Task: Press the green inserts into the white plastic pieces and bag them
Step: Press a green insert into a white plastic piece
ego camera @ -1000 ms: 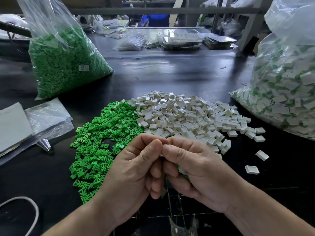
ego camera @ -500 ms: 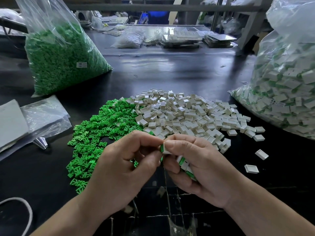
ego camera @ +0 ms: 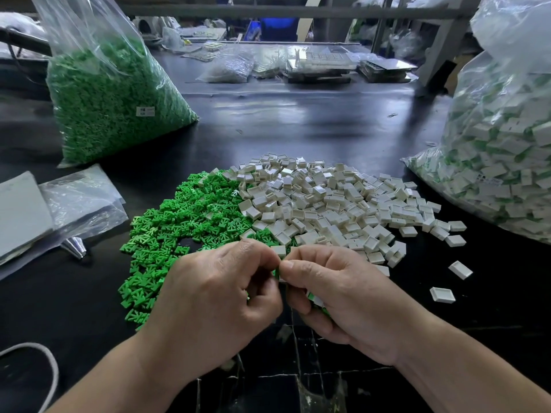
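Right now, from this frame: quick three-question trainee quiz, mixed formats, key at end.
1. True or false: the loose green inserts lie right of the loose white pieces.
2. The bag at the right holds: A) green inserts only; B) white pieces with green showing; C) nothing.
3. The left hand and right hand pinch one piece between them. Which also holds extra pieces?
Key: 1 false; 2 B; 3 right.

Our left hand (ego camera: 214, 299) and right hand (ego camera: 346, 302) meet knuckles-up, fingers (ego camera: 298, 267) curled, thumb tips together pinching one small piece (ego camera: 278, 271); both forearms angle inward.
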Action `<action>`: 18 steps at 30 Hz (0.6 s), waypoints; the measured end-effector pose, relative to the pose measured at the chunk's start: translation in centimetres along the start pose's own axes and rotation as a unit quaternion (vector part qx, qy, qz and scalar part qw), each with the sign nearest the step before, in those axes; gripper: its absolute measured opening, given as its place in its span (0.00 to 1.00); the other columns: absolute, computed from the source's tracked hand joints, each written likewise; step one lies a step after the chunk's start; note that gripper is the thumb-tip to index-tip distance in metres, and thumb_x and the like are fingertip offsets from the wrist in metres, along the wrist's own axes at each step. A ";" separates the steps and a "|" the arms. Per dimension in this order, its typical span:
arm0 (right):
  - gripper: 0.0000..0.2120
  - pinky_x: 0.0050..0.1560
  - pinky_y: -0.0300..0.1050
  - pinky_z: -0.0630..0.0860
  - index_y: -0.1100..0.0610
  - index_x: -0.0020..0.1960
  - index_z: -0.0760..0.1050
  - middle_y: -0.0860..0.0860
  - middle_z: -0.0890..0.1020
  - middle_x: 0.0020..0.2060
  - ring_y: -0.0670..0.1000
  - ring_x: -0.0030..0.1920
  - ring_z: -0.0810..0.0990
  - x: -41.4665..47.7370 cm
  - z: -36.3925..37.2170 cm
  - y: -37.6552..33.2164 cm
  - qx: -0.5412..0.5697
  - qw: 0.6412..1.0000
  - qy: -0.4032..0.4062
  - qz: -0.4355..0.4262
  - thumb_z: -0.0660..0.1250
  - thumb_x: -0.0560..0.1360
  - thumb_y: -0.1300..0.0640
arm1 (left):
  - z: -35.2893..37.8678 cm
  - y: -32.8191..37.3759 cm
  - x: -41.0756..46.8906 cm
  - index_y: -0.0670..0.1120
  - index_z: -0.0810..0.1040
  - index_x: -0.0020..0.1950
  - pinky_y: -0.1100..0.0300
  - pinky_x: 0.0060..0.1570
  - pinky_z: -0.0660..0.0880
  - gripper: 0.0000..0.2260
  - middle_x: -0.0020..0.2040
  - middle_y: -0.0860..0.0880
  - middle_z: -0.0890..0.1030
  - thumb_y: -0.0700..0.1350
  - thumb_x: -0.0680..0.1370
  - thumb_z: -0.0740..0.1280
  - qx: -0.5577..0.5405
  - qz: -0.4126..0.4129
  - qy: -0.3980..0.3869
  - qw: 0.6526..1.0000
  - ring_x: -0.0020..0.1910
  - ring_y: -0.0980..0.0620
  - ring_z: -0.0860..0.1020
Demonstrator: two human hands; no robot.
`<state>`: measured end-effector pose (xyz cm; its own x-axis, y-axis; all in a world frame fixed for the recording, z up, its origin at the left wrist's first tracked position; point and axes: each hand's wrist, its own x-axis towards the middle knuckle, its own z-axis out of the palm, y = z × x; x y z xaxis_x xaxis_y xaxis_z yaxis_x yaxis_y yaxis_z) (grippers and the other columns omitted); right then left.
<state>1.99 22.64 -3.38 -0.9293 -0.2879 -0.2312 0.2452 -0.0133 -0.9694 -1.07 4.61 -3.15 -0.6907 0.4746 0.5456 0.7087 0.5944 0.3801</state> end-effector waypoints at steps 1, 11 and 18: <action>0.10 0.19 0.35 0.58 0.56 0.43 0.76 0.52 0.74 0.30 0.46 0.23 0.65 0.0 0.1 0.0 0.002 1.000 0.001 0.005 0.63 0.82 0.55 | 0.0 0.1 0.0 0.49 0.82 0.43 0.58 0.29 0.75 0.07 0.34 0.57 0.80 0.48 0.71 0.64 0.008 -0.002 0.000 1.000 0.30 0.57 0.77; 0.09 0.19 0.35 0.58 0.57 0.42 0.76 0.53 0.76 0.32 0.48 0.24 0.66 0.0 0.6 -0.1 0.049 0.997 0.058 -0.018 0.64 0.81 0.56 | 0.3 0.4 0.3 0.49 0.81 0.43 0.57 0.26 0.74 0.08 0.33 0.55 0.79 0.49 0.72 0.64 0.021 -0.016 0.030 0.999 0.28 0.55 0.76; 0.09 0.23 0.36 0.66 0.57 0.44 0.78 0.47 0.78 0.30 0.45 0.25 0.71 -0.1 0.6 0.4 -0.077 0.989 0.106 -0.075 0.66 0.81 0.54 | 0.5 0.6 0.1 0.57 0.76 0.40 0.65 0.25 0.71 0.05 0.31 0.59 0.78 0.55 0.67 0.64 -0.047 -0.127 -0.022 0.991 0.31 0.58 0.77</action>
<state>2.32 22.13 -3.74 -0.9929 -0.0872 -0.0809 0.0712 0.1093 -0.9915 -0.78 5.41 -3.25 -0.8521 0.3467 0.3920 0.5208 0.6355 0.5701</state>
